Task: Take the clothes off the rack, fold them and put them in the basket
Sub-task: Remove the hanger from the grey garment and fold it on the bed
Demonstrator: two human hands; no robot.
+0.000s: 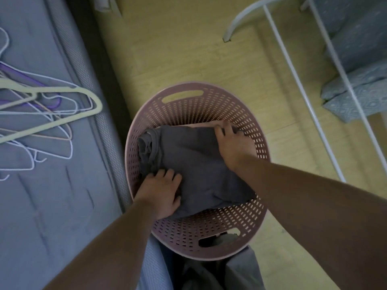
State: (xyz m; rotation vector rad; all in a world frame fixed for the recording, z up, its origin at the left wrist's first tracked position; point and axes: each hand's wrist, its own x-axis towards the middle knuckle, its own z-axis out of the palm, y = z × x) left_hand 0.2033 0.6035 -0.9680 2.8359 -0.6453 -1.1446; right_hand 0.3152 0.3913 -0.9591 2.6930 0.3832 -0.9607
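- Head view: we look down into a round pink basket (pixel 209 103) with slotted walls and a handle cut-out at the far and near rim; it stands on the wooden floor (pixel 188 49) just beside the bed (pixel 52 206).
- A folded grey garment (pixel 194 164) lies inside the basket, filling most of its middle; a bunched edge shows at its left end.
- A strip of pink cloth (pixel 207 124) peeks out under the garment's far edge.
- Our left hand (pixel 161 193) rests flat on the garment's near left corner, fingers spread and lightly curled, thumb against the cloth edge; it presses rather than grips.
- Our right hand (pixel 232 143) lies on the far right corner, fingers bent over the far edge; we cannot tell whether they pinch the cloth or only push it down.
- Several empty hangers (pixel 62 114), white, cream and purple, lie in a loose pile on the bed at left.
- The white rack (pixel 293 70) stands at upper right, well apart from the basket, with a patterned blue-grey cloth (pixel 356 91) hanging over it.
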